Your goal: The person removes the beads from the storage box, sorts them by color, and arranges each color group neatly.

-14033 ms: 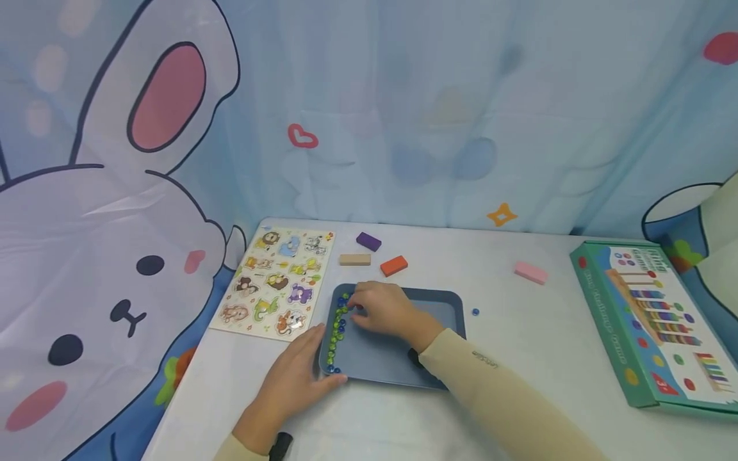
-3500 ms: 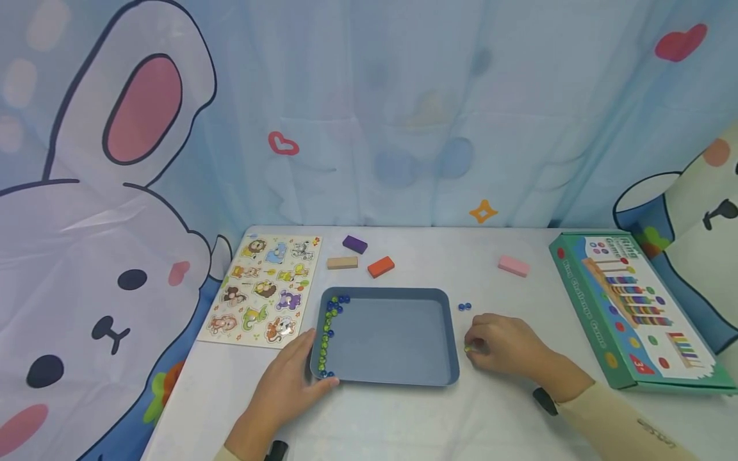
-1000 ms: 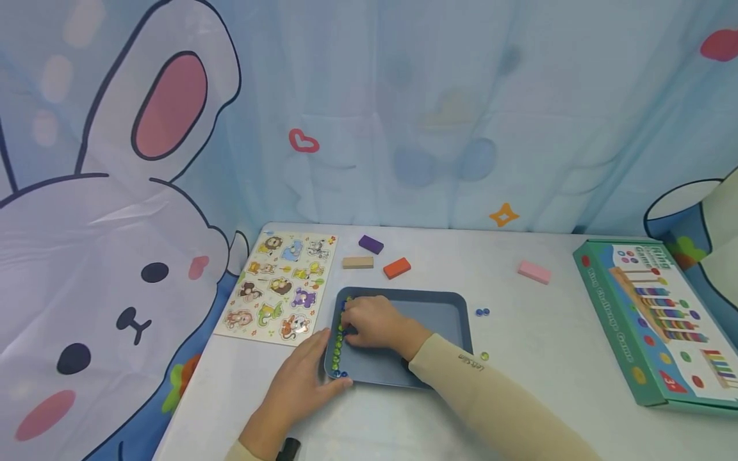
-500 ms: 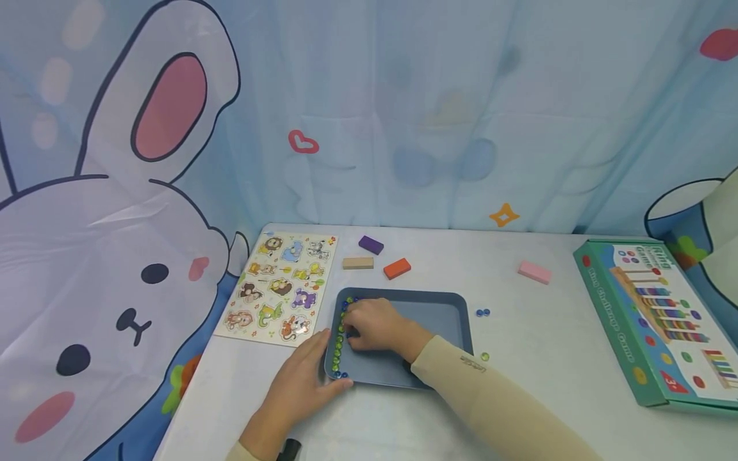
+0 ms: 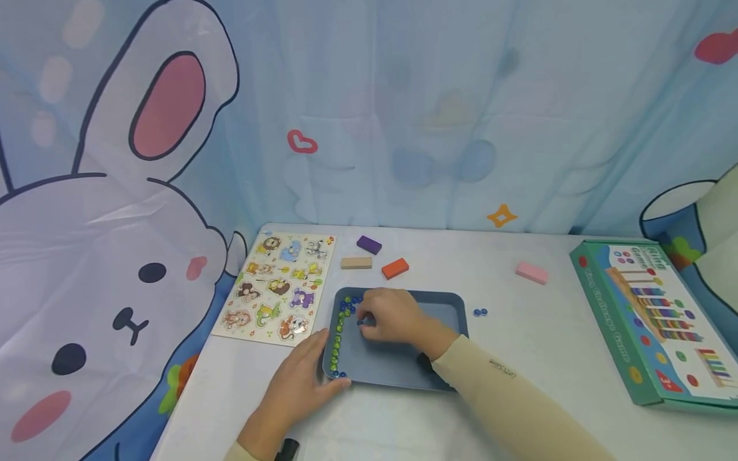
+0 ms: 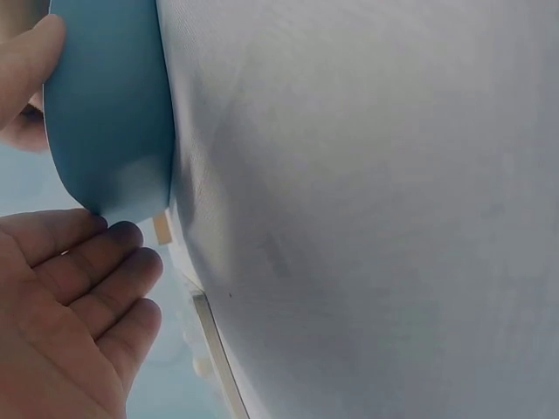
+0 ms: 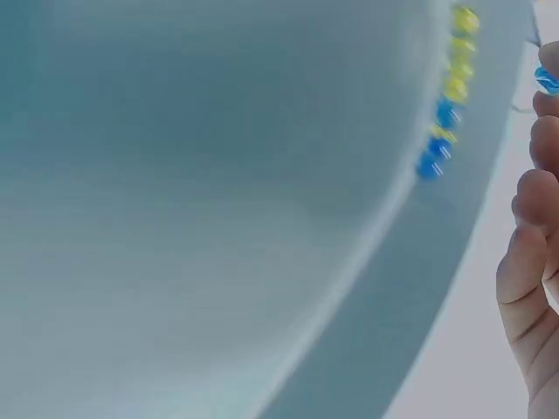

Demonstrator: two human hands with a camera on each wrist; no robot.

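Note:
Over the left part of the grey-blue tray [image 5: 403, 378], my right hand [image 5: 394, 314] pinches a blue marble [image 7: 548, 80] between thumb and fingertips. My left hand [image 5: 296, 374] lies around the tray's near left corner, fingers extended along the left side and thumb [image 6: 31, 65] at the front edge. Yellow-green marbles [image 5: 336, 344] run in a line along the tray's left wall. Several blue marbles [image 5: 346, 305] cluster at the far left corner, and two more blue ones [image 5: 339, 374] sit at the near end. Outside the tray on the right are two blue marbles [image 5: 480, 312].
An animal puzzle board [image 5: 273, 288] lies left of the tray. Behind it are purple [image 5: 369, 244], beige [image 5: 356, 263] and orange [image 5: 394, 268] blocks, with a pink block [image 5: 532, 272] farther right. A green game box [image 5: 657, 326] occupies the right side of the table.
My right hand came from right of the tray to its left row, then drew slightly back with a blue marble. The sleeve now covers the yellow-green marble on the table. My left hand stayed put.

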